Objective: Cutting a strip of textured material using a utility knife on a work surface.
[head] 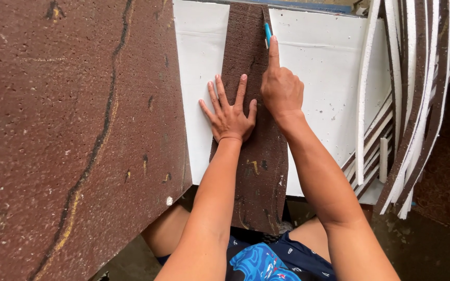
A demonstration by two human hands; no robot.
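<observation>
A brown strip point(251, 130) on a white board point(319, 83) is pressed flat by the spread left hand point(229, 115), a blue cutter point(267, 34) is gripped by the right hand point(281, 88), and curved strips point(417, 104) are piled beside.

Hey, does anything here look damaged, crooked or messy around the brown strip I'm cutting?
Small things only. The brown strip shows yellowish scuffs and a ragged near end. White crumbs speckle the white board to the right. The left hand lies flat on the strip; the right hand holds a blue cutter.
</observation>
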